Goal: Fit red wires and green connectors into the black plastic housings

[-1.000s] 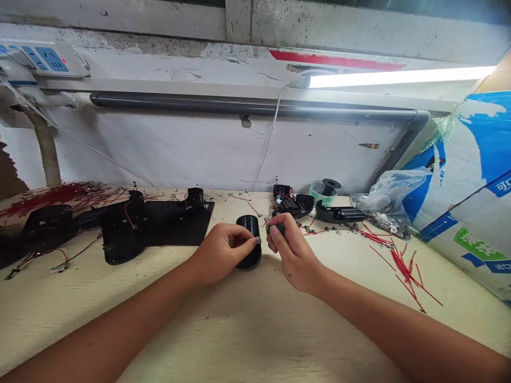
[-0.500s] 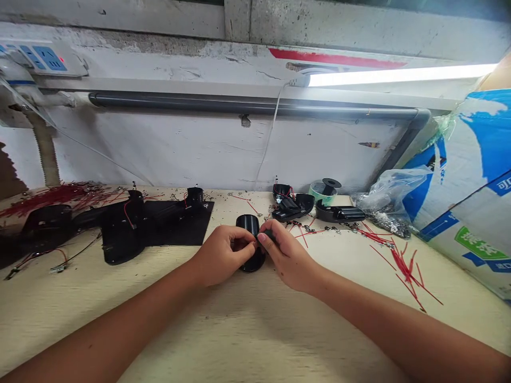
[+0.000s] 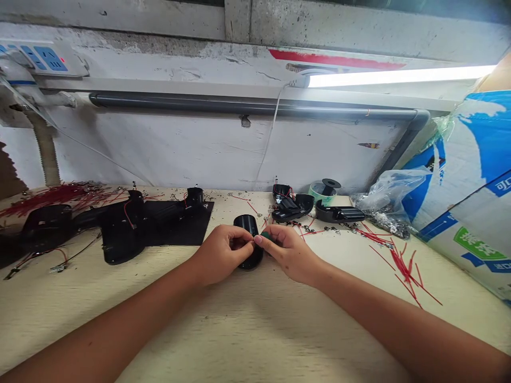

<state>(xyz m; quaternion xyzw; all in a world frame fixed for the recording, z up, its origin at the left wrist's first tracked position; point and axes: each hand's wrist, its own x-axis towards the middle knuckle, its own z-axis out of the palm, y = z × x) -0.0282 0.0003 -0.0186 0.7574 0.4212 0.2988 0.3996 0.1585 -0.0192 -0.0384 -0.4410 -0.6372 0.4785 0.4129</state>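
Since the frame one second earlier, the right hand [image 3: 289, 249] has shifted toward the left hand [image 3: 225, 247], so that their fingertips meet over the black cylindrical part [image 3: 246, 224]. Left thumb and forefinger are pinched together on a small metal piece, visible earlier but now covered by the fingertips. Right thumb and fingers are closed on a dark green object [image 3: 265, 234], only partly exposed. The cylindrical part lies on the bench [image 3: 247, 330], about midway between left and right and apart from the back edge. Left of it, black housings [image 3: 122, 234] with short wires rest on and beside a flat black sheet [image 3: 197, 229]. Toward the right edge lie loose red wires [image 3: 407, 263]. Farther back, small metal parts [image 3: 331, 229] are strewn before two open black shells [image 3: 339, 214]. Near the back edge, a black spool [image 3: 331, 184] adjoins a roll of tape [image 3: 319, 194]; a clear plastic bag [image 3: 395, 189] sits beside a blue-and-white carton [image 3: 471, 197]. A red wire heap [image 3: 59, 197] occupies the back left corner. Beyond, a grey pipe [image 3: 191, 103] crosses the wall beneath a lit tube lamp [image 3: 399, 76].
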